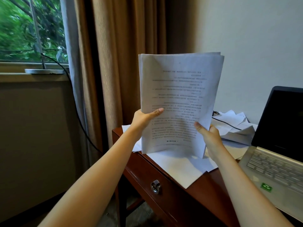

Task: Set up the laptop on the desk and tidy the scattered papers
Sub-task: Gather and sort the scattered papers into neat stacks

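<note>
A stack of printed white papers (178,95) stands upright on its bottom edge on the wooden desk (203,185). My left hand (144,117) grips its left edge with the thumb across the front page. My right hand (209,134) grips the lower right edge, thumb on the front. A silver laptop (277,167) stands open on the desk at the right, its screen dark. More loose sheets (183,169) lie flat under the stack, and a crumpled pile of papers (236,126) lies behind, near the wall.
A black cable (227,122) runs over the papers at the back. The desk has a drawer with a metal ring pull (155,186). Brown curtains (114,63) hang left of the desk, beside a window (31,30) with a cord hanging from the sill.
</note>
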Motion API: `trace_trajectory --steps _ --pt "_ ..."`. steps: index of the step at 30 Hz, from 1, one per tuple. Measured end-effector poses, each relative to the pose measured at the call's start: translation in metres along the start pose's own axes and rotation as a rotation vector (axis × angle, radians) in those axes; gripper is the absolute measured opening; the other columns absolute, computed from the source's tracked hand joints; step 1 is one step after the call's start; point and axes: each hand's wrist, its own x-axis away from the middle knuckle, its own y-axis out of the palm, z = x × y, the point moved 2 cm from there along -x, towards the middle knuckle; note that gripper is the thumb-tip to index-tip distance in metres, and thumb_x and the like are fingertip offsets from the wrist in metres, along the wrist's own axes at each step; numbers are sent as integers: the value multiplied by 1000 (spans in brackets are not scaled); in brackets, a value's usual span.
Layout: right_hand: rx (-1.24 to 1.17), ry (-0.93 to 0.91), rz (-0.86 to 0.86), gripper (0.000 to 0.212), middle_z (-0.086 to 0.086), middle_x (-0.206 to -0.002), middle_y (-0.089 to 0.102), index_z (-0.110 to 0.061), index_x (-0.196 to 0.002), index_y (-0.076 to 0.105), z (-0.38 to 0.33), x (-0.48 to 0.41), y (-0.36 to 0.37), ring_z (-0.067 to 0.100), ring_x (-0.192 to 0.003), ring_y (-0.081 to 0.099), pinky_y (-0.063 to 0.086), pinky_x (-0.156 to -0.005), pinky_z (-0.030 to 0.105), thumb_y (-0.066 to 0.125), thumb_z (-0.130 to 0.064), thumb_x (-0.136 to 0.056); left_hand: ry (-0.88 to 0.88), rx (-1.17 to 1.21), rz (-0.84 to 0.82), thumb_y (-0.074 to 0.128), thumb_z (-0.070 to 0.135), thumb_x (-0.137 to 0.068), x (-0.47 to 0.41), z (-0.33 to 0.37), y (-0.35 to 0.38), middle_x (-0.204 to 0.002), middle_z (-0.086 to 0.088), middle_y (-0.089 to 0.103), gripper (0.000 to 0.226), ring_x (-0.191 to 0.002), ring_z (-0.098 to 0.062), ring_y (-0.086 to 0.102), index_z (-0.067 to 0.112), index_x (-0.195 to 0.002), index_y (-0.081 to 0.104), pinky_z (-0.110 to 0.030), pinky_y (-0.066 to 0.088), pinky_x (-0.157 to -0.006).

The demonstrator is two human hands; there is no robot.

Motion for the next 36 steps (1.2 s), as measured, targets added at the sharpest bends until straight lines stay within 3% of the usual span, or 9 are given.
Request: trace_trajectory --steps 4,8,10,12,16,22,30,33,36 --pt "34 -20 11 19 6 -97 67 -13 -105 61 -3 -2 -3 22 -87 64 54 -80 34 63 -20 -87 47 -1 3 78 22 -71 0 2 0 -94 -1 67 32 -90 -21 64 17 -99 64 -31 54 -78" --pt "33 13 6 31 4 -96 69 -9 -110 61 -3 -2 -7 20 -85 66 53 -68 24 66 -24 -84 85 42 -11 71 35 -56 -2 6 -3 -94 -2 66 48 -87 -19 64 18 -100 62 -33 55 -77" --pt "47 20 9 39 5 -105 68 -10 -116 60 -2 -2 -8 21 -94 64 53 -80 30 67 -27 -82 53 68 -50 70 35 -58 -3 5 -3 -95 -3 66 54 -87 -19 64 14 -107 60 -34 55 -77" --pt "91 11 -13 43 2 -109 68 -14 -117 58 -1 -1 -7 22 -102 63 50 -91 35 68 -32 -79 -11 64 -97 70 31 -66 -4 2 -2 -95 -3 67 41 -88 -22 65 17 -104 62 -36 55 -78" --pt "120 -38 -2 21 -1 -97 65 -14 -113 56 -6 1 -1 15 -88 62 51 -75 24 55 -19 -93 -63 58 -106 64 20 -86 -3 3 -3 -91 -1 69 7 -83 -18 66 20 -93 64 -29 57 -72" --pt "334 -68 88 28 7 -106 61 -3 -119 59 -20 -2 1 21 -97 57 46 -79 29 55 -16 -94 -109 -90 -18 60 26 -91 -4 8 -7 -89 3 65 19 -79 -13 64 13 -105 61 -25 54 -63" --pt "817 241 -185 9 5 -92 61 -5 -98 58 -20 6 -25 21 -88 54 40 -61 19 56 -13 -93 -412 -61 98 55 10 -91 2 -13 -25 -82 -5 58 31 -68 -17 58 2 -120 51 -29 49 -57" --pt "969 279 -268 23 12 -104 64 0 -109 61 -14 1 -27 21 -89 56 44 -73 27 57 -15 -93 -496 -91 158 54 7 -90 4 -28 -34 -82 -9 51 41 -68 -20 52 6 -128 37 -34 47 -63" --pt "1078 319 -320 30 10 -108 65 -4 -115 60 -8 -8 -26 21 -92 58 44 -83 31 60 -22 -91 -490 -294 218 57 11 -88 -1 -38 -42 -111 -15 51 55 -92 -26 51 3 -138 34 -35 46 -73"
